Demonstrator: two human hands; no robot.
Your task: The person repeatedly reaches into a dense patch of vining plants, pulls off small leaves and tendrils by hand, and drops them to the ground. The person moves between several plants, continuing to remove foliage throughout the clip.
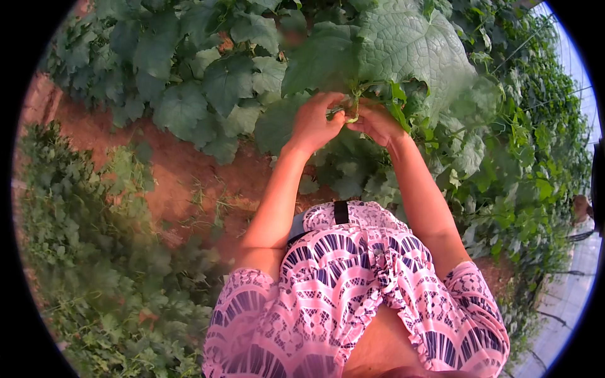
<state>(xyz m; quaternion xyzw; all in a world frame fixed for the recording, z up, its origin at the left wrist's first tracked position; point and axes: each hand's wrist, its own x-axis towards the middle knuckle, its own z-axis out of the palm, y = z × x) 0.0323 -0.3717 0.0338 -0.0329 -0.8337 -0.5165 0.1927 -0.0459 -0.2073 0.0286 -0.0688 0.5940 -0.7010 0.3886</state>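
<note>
My left hand and my right hand meet at a green vine stem at the upper middle of the view. The fingers of my left hand are bent around the stem from the left, thumb towards a pale green curled piece of the plant. My right hand has its fingers at the stem's other side, partly behind it. Large, broad leaves, like those of a cucumber plant, hang just above both hands; the biggest leaf is at the upper right. Some fingertips are hidden by the stem and leaves.
Dense leafy vines fill the top and the right side. Reddish bare soil runs between them and low leafy plants on the left. Thin strings cross the upper right. Another person is at the far right edge, before pale sheeting.
</note>
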